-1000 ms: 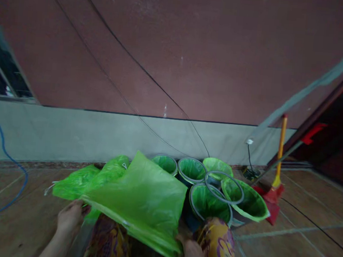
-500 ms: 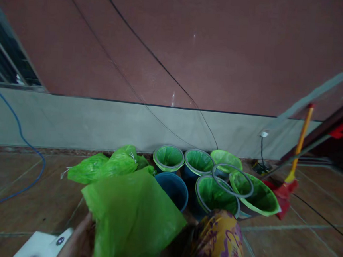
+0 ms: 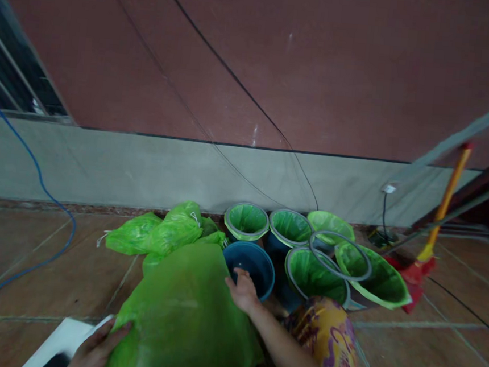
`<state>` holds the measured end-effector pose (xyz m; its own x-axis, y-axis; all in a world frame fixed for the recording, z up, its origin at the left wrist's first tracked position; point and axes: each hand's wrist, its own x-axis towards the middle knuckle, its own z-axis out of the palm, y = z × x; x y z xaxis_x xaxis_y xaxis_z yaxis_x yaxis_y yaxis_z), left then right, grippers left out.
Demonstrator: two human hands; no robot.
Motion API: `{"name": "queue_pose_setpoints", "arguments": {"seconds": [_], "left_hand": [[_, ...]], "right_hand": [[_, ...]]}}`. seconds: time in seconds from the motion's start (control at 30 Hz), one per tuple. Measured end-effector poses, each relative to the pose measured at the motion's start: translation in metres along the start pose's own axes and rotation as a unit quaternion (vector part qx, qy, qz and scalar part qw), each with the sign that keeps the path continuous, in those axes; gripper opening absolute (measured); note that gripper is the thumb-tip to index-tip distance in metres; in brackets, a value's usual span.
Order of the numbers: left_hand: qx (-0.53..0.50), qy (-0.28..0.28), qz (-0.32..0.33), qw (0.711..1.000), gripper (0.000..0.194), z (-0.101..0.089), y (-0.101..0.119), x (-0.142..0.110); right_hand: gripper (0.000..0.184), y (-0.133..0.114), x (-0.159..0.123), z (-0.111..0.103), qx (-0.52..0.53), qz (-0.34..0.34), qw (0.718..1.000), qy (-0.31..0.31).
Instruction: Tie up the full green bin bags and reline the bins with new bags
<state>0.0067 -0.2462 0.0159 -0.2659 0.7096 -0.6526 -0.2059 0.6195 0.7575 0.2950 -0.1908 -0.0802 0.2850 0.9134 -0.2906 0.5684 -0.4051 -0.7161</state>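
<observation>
A large green plastic bag (image 3: 190, 310) is spread out in front of me, its near part running off the bottom of the view. At its left edge my left hand (image 3: 99, 345) pinches the plastic. To the right of the bag, my right hand (image 3: 243, 291) reaches forward with its fingers apart and nothing visible in them. It is over the near left rim of a blue bin (image 3: 265, 265), which has no liner; whether it touches the rim I cannot tell.
Several bins with green liners, one a lined bin (image 3: 248, 218), stand by the wall. A loose grey ring (image 3: 368, 266) lies across two of them. Tied green bags (image 3: 172, 231) rest left. A red broom (image 3: 418, 278), a blue cable (image 3: 67, 231) and yellow patterned cloth (image 3: 327, 339) are around.
My right hand has come into view, reaching to the blue bin. The green bag has spread wider and lower, with my left hand still at its left edge.
</observation>
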Motion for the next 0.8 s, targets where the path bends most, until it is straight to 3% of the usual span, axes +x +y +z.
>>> {"name": "queue_pose_setpoints", "arguments": {"seconds": [0.07,0.17,0.33,0.47,0.6,0.7,0.8], "left_hand": [[-0.008,-0.008,-0.003,1.000,0.054,-0.002,0.002,0.003],[-0.005,-0.003,0.004,1.000,0.062,-0.006,0.002,0.013],[0.008,0.018,0.035,0.999,0.053,-0.012,0.000,0.023],[-0.016,0.032,0.051,0.998,0.050,-0.012,0.004,0.017],[-0.054,0.000,0.052,0.997,0.052,-0.017,0.012,0.014],[-0.051,-0.016,0.076,0.996,0.048,-0.023,0.022,0.016],[-0.020,-0.024,0.124,0.992,0.048,-0.025,0.035,0.020]], "right_hand": [[0.060,0.027,0.031,0.002,0.060,0.070,0.995,-0.028],[0.065,0.051,0.048,0.016,0.151,0.120,0.979,-0.065],[0.058,0.062,0.049,0.040,0.209,0.153,0.959,-0.119],[0.053,0.063,0.051,0.040,0.302,0.148,0.930,-0.149],[0.053,0.055,0.051,0.013,0.467,0.091,0.865,-0.161],[0.062,0.043,0.048,-0.026,0.536,0.051,0.833,-0.127],[0.066,0.029,0.039,-0.073,0.557,-0.002,0.821,-0.129]]}}
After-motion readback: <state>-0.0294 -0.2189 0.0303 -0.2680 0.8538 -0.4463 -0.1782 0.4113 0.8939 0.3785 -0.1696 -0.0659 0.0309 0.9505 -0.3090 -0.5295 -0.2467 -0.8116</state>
